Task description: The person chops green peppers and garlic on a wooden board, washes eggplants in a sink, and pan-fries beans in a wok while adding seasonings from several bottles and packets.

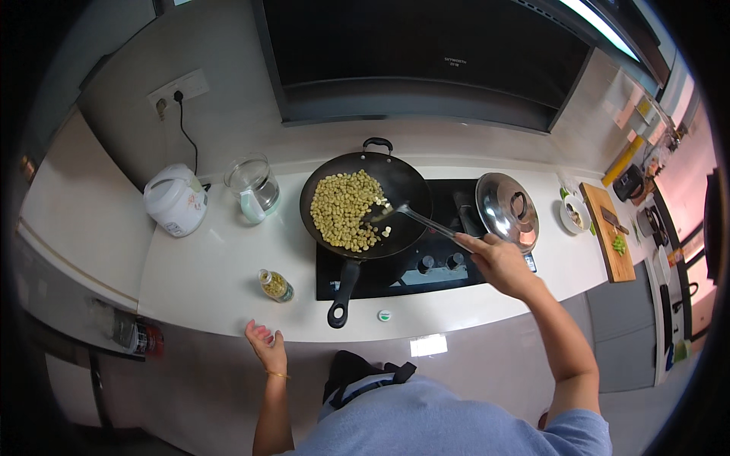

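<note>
My right hand [502, 265] grips the handle of a metal spatula [436, 226], whose blade rests in a black wok [408, 239] on the hob. Green beans [342, 211], shelled by their look, cover the wok's left half, with a few paler pieces by the blade. Below and left of the wok, my left hand [267, 342] is held in front of the counter's edge, fingers apart and holding nothing. Just above it stands a small clear bottle [276, 286] with yellow-green contents. The wok's long black handle [344, 293] points towards me.
A domed metal lid [507, 212] lies on the hob's right. Further right are a white bowl [574, 214] and a wooden cutting board [607, 233] with a knife [615, 220] and chopped greens [619, 245]. A glass jug [254, 188] and white rice cooker [175, 200] stand left; a bottle cap [384, 315] lies near the front edge.
</note>
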Demonstrator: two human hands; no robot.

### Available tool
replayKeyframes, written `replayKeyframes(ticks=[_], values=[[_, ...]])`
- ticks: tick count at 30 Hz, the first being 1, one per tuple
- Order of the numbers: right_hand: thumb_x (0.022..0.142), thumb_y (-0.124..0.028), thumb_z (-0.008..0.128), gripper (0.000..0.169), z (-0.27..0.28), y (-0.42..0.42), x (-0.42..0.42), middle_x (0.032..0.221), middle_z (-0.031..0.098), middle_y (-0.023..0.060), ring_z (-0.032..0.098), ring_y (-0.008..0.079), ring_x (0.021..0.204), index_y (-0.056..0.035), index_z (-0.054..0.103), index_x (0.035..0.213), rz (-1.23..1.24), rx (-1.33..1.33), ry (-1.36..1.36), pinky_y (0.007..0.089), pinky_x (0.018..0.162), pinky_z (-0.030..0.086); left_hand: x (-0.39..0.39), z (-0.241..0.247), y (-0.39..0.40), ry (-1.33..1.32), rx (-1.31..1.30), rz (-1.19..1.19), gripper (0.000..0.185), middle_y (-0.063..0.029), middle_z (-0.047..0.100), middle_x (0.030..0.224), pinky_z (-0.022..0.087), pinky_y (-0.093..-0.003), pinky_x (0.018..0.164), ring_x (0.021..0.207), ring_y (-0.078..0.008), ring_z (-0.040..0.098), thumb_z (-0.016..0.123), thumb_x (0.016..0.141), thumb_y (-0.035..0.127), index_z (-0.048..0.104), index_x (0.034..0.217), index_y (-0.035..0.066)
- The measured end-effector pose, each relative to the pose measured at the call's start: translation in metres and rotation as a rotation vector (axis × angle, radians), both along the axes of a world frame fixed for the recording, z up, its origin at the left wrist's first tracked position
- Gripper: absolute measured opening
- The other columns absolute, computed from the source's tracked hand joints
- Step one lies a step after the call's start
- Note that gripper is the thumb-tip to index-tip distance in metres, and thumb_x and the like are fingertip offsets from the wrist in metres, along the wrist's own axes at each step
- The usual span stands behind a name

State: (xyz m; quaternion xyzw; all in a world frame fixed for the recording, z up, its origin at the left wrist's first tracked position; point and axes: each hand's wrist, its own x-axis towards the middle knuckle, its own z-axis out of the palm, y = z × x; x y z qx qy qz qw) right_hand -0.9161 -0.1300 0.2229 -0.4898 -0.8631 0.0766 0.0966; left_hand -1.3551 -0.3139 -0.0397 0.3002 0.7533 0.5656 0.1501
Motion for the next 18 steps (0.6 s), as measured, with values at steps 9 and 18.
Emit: replayKeyframes(ticks=[9,18], values=[[0.092,-0.015,0.057,0.04,-0.02,0.001,0.005,0.086,0.061,0.0144,0.063,0.0309,0.065,-0.0197,0.059,0.131,0.057,0.041,-0.076,0.0401,0.061,0.053,0.043,-0.009,-0.023,-0.071,-0.022,0.013,0.064,-0.0083,0.051,0.105,0.048,-0.029,0.072,0.085,-0.0166,0.054,0.065,0.077,-0.008,0.038,0.133,0.009],[0.088,-0.008,0.058,0.055,-0.079,0.003,-0.037,0.093,0.056,0.0174,0.063,0.0361,0.075,-0.019,0.044,0.14,0.042,-0.164,0.149,0.0443,0.07,0.054,0.068,-0.034,-0.004,0.161,-0.047,-0.23,0.063,-0.0075,0.051,0.102,0.047,-0.026,0.069,0.082,-0.015,0.054,0.064,0.076,-0.009,0.04,0.132,0.008]])
